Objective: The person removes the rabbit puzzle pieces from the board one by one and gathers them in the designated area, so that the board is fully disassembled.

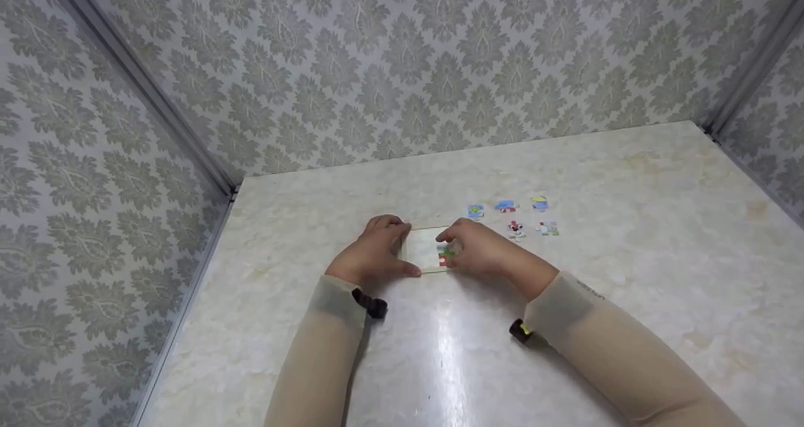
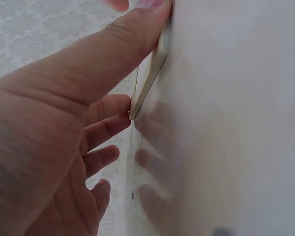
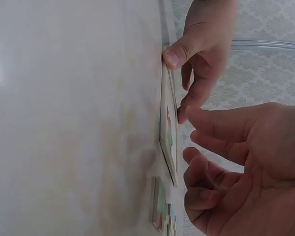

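Observation:
A shallow light puzzle tray [image 1: 421,249] with a thin raised rim lies on the table between the two hands. My left hand [image 1: 372,254] holds its left side, thumb at the near corner and fingertips at the far one. Inside the tray, toward the right, sits a puzzle piece [image 1: 443,259] printed in red and green. Over that end hovers my right hand [image 1: 480,251], its fingers loosely bent. In the right wrist view, nothing shows between the right fingers [image 3: 221,125], and they stand apart from the tray [image 3: 163,140].
Several loose picture pieces lie right of the tray in two rough rows, among them a blue-and-yellow piece [image 1: 539,203] and one with a red-and-white figure [image 1: 516,228]. Patterned wall panels [image 1: 408,56] rise behind and beside the marbled table [image 1: 282,351].

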Motion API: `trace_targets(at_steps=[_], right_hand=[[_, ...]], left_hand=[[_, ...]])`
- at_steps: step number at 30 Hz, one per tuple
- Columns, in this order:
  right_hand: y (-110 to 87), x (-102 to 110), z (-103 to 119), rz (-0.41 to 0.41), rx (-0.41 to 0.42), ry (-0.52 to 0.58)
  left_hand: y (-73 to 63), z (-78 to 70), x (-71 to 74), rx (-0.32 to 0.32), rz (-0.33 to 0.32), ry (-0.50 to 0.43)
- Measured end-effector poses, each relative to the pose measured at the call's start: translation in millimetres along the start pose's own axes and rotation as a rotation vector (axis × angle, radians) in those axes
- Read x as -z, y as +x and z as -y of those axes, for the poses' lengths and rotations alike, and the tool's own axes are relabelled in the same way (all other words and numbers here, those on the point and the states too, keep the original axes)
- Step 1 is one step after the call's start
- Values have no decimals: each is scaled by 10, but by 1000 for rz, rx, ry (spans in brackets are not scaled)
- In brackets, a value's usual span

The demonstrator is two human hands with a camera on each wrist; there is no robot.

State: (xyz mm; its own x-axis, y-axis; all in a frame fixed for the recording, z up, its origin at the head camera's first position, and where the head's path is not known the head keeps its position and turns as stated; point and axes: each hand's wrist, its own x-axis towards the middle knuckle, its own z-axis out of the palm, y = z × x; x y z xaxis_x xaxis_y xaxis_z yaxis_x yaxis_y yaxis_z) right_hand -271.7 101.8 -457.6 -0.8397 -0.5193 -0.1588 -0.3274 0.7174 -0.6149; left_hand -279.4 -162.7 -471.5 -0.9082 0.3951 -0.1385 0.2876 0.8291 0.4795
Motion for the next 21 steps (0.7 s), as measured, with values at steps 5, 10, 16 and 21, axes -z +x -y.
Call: trace_targets(at_steps=[5,10,16,21], right_hand=[[26,-48,22,14,-27,-39],[11,-68,40,15,-37,-51],[2,-74,50,9,-15,-62],[0,-68,56,4,5,-79]], left_hand=[[-12,0,3,8,0,-5],[-4,6,-2,6,6,-14],[-8,11,-14,18,2,-20],[-27,-1,-10,35,-6,-28]])
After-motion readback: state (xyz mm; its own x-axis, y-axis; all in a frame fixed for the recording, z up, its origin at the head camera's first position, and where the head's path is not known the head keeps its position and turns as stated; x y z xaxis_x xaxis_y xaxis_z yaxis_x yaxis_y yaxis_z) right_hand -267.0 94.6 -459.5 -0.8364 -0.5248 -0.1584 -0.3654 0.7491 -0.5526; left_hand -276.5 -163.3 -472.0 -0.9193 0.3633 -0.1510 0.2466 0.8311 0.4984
